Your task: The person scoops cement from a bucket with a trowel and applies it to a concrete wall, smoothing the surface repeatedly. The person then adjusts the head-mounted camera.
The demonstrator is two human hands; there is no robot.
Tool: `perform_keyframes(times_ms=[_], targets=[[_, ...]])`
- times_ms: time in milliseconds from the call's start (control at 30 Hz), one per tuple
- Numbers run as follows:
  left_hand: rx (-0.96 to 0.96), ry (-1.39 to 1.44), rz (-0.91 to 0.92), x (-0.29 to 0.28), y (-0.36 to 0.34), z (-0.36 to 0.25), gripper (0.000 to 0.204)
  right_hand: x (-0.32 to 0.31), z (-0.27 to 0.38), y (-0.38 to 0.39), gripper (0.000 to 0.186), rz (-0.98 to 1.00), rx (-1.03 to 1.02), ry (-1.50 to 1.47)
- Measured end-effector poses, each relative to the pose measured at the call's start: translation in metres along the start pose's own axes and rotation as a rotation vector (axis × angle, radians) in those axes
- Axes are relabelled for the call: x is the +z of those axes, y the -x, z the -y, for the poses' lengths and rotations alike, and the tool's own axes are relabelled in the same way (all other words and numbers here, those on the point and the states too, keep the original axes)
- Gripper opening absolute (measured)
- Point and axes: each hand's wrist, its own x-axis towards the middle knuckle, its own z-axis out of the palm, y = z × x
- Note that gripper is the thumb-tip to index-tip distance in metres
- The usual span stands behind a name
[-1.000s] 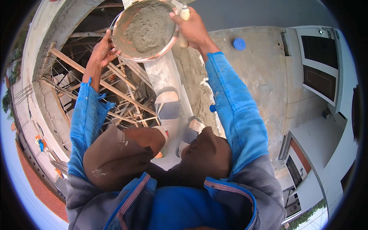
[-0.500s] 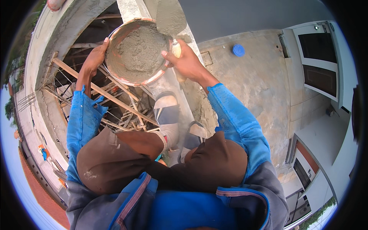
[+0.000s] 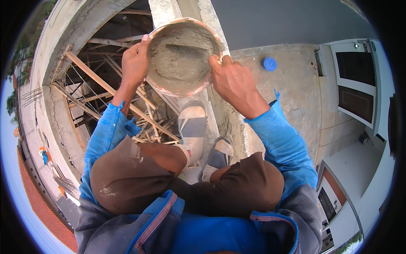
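A round bucket (image 3: 174, 92) with a reddish, mortar-smeared rim stands tilted toward me on the narrow concrete wall top. Wet grey mortar (image 3: 167, 67) lies inside it. My left hand (image 3: 135, 63) is closed on the bucket's left rim, thumb on top. At the right rim, my right hand (image 3: 233, 80) is wrapped round the pale handle of a trowel (image 3: 220, 59). Its blade reaches into the bucket and is mostly hidden in the mortar, where a dark straight groove shows.
My sandalled feet (image 3: 192, 125) rest on the wall top (image 3: 211, 106). Left of it is a deep opening with wooden poles (image 3: 101, 80) and wires. On the right, far below, lies a concrete floor with a blue round container (image 3: 270, 64). A dark grey surface (image 3: 287, 23) fills the far right.
The trowel, loaded with mortar beyond the bucket's far rim before, is now down in the bucket. My right hand turned knuckles up. Mortar that was heaped looks smoother now.
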Motion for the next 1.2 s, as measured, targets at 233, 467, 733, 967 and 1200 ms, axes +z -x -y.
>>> perform_keyframes(times_ms=[233, 467, 733, 967, 1200], targets=[[0.070, -0.193, -0.033, 0.008, 0.023, -0.015, 0.065, 0.000, 0.014, 0.050, 0.039, 0.279, 0.002, -0.238], [0.100, -0.191, -0.010, 0.016, 0.035, -0.030, 0.066, -0.010, -0.004, 0.008, 0.040, 0.634, 0.104, -0.691], [0.096, -0.192, -0.009, 0.028, 0.046, -0.042, 0.062, 0.004, -0.007, 0.030, 0.038, 0.518, 0.153, -0.367], [0.151, -0.197, -0.046, 0.041, 0.052, -0.040, 0.056, 0.035, 0.013, 0.027, 0.036, 0.661, 0.345, -1.166], [0.083, -0.143, 0.038, 0.018, 0.023, -0.020, 0.055, 0.005, -0.039, 0.107, 0.035, 0.563, 0.515, -1.248]])
